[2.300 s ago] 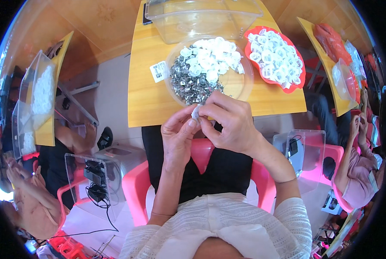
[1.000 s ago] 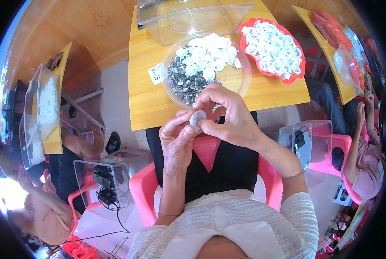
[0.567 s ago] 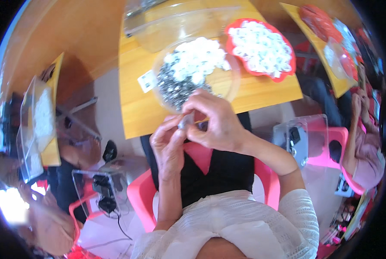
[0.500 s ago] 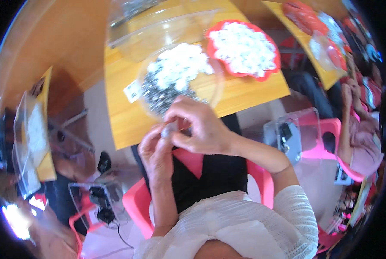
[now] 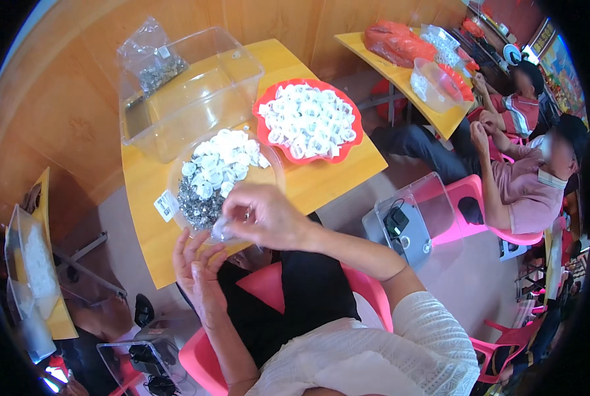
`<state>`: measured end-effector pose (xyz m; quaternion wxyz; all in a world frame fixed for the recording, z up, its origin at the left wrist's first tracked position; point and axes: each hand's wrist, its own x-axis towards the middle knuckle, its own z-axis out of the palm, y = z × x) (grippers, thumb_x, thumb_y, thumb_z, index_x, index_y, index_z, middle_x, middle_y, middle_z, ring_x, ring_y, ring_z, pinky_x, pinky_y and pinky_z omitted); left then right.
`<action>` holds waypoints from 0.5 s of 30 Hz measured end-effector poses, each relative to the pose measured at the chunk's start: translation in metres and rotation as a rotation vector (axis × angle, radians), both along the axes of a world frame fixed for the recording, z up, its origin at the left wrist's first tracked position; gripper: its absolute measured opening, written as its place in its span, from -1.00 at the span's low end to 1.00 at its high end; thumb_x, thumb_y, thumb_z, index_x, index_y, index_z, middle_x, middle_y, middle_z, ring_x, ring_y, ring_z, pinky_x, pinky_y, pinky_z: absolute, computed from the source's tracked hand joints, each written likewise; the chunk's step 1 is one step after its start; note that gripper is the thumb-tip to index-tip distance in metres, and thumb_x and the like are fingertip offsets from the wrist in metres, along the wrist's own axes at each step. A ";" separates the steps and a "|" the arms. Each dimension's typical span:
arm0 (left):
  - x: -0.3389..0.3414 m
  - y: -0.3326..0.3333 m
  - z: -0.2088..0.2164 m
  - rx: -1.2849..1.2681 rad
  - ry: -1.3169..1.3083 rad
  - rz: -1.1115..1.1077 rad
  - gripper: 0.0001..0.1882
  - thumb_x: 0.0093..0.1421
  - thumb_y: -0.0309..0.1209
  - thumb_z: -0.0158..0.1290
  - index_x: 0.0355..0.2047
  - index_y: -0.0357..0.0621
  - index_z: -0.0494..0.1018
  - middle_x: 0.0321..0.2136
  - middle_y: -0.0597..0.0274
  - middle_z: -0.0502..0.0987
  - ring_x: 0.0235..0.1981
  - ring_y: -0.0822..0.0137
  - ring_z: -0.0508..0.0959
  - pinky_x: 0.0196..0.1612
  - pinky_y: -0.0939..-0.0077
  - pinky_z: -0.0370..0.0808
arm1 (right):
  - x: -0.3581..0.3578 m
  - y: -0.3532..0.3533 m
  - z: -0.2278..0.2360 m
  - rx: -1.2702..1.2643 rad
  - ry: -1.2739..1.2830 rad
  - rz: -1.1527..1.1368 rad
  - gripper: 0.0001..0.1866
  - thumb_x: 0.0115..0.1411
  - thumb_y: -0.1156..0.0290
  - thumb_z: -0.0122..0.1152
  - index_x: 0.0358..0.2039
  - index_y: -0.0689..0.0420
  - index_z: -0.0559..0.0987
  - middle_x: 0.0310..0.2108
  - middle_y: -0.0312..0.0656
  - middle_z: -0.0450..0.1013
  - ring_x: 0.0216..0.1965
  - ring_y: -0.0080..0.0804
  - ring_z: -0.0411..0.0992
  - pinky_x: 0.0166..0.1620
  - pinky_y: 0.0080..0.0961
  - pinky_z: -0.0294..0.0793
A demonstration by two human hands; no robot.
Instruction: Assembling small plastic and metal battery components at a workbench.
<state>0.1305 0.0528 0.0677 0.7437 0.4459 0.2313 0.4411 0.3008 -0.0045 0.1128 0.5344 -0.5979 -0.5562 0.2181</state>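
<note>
My right hand (image 5: 265, 214) pinches a small whitish, see-through plastic piece (image 5: 222, 228) at the near rim of a round clear tray (image 5: 276, 173). A tiny shiny bit shows by its curled fingers; I cannot make out its kind. Just left of and below the piece, my left hand (image 5: 201, 274) has its fingers spread and holds nothing I can see. In the tray, a heap of small white plastic pieces (image 5: 224, 155) lies behind a pile of small silvery metal parts (image 5: 196, 201). A red scalloped bowl (image 5: 357, 125) heaped with similar white pieces stands behind to the right.
A large clear plastic bin (image 5: 196, 112) and a bag of metal parts (image 5: 156, 69) stand at the back of the yellow table (image 5: 348, 165). A white label (image 5: 165, 205) lies beside the tray. Other people sit at tables on both sides. A clear box (image 5: 410, 218) stands at right.
My hands have moved apart: the left has opened its fingers away, while the right keeps the small piece. The whole view has shifted, with the table now further left and lower.
</note>
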 end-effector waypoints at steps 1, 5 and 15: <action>-0.004 0.007 -0.003 0.032 0.086 0.066 -0.35 0.15 -0.17 0.05 0.12 -0.26 0.11 -0.13 0.04 0.40 -0.28 0.30 0.52 -0.25 0.51 0.53 | 0.012 0.000 0.005 -0.024 0.021 -0.061 -0.87 -0.03 0.49 0.26 -0.49 0.19 0.47 -0.51 -0.31 0.38 -0.48 -0.62 0.37 -0.45 -0.67 0.35; -0.018 0.047 -0.013 0.150 0.357 0.408 -0.73 0.23 -0.39 -0.08 -0.10 -0.28 0.36 -0.39 0.21 0.45 -0.48 0.51 0.44 -0.43 0.69 0.44 | 0.081 -0.004 0.009 0.100 -0.192 -0.566 -0.87 -0.08 0.55 0.26 -0.50 0.21 0.47 -0.54 -0.30 0.39 -0.49 -0.61 0.36 -0.39 -0.67 0.36; -0.016 0.098 -0.058 0.242 0.405 0.364 -0.82 0.18 -0.53 -0.03 -0.20 -0.31 0.39 -0.53 0.34 0.41 -0.57 0.60 0.38 -0.50 0.78 0.35 | 0.199 -0.025 0.000 -0.306 -0.462 -1.074 -0.82 -0.14 0.34 0.33 -0.54 0.13 0.54 -0.53 -0.14 0.49 -0.45 -0.22 0.47 -0.36 -0.32 0.43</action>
